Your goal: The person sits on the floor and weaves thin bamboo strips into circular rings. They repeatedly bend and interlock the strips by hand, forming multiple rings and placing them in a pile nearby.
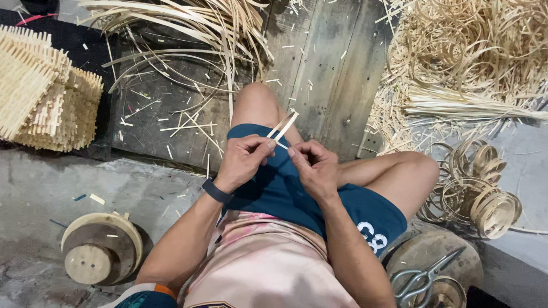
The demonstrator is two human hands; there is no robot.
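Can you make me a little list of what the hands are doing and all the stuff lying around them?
Left hand: pinches a thin bamboo strip over the lap
Right hand: fingertips at the strip's lower end
Wrist: dark band on the left arm
Scissors: lying on a round block, lower right
Rings: coiled bamboo hoops piled at right
Loose strips: long bundle at top, on dark boards
Woven pieces: stacked at far left
Round wooden form: on the grey floor, lower left
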